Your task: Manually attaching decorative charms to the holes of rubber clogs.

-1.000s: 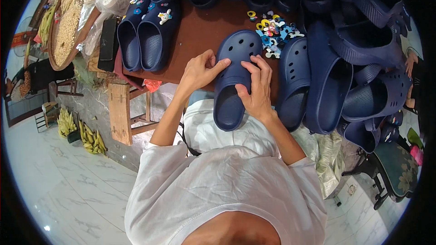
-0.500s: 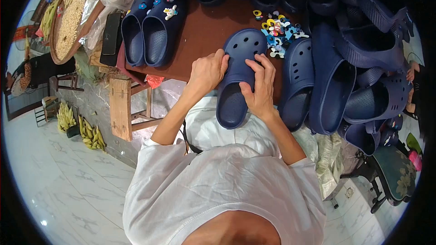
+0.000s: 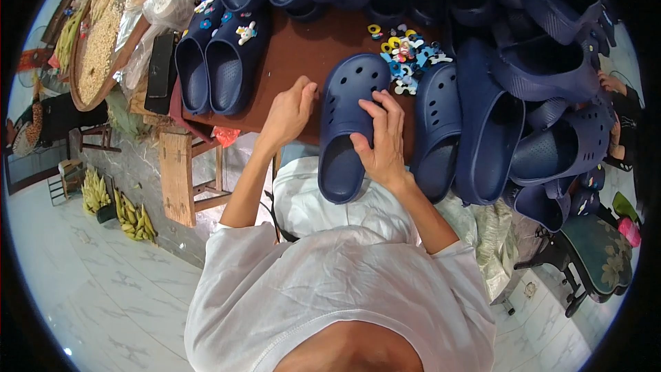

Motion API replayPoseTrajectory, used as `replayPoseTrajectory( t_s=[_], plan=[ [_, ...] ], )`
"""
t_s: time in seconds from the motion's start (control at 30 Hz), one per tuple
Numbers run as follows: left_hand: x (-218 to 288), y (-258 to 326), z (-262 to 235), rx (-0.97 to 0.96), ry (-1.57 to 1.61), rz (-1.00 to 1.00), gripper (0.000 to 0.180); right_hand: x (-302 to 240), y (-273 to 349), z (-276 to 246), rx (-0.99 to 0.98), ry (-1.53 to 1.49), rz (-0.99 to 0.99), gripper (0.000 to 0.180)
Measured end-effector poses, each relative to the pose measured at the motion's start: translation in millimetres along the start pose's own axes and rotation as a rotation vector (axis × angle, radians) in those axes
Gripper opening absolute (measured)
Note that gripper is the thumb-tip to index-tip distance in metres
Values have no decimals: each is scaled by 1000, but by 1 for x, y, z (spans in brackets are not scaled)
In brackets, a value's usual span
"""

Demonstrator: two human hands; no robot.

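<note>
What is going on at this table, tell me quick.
A person in a white shirt holds a dark blue clog at the edge of a brown table. The right hand lies on its top; the left hand is beside it. Small coloured charms lie ahead, with more blue clogs piled on the right.

I see a brown table (image 3: 303, 62) carrying navy clogs: a decorated pair (image 3: 220, 62) at nine o'clock, one clog (image 3: 348, 131) at centre, colourful charms (image 3: 406, 55) at one o'clock, more clogs (image 3: 496, 117) piled at three o'clock.
</note>
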State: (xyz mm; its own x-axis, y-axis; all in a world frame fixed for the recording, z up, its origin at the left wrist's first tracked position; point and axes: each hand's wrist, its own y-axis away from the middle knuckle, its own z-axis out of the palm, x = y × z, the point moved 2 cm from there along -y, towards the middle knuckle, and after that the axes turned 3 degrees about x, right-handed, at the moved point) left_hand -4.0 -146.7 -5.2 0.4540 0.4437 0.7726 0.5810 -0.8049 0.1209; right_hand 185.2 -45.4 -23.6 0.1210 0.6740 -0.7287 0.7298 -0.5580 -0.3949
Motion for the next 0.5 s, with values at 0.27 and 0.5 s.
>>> replayPoseTrajectory(
  t_s=[0.27,0.5],
  plan=[
    [68,-61,18,14,-210,355,24,-12,-5,-9,-95,-36,7,56],
    [122,-115,96,-77,-338,587,33,-18,-4,-21,-134,-24,61,55]
  ],
)
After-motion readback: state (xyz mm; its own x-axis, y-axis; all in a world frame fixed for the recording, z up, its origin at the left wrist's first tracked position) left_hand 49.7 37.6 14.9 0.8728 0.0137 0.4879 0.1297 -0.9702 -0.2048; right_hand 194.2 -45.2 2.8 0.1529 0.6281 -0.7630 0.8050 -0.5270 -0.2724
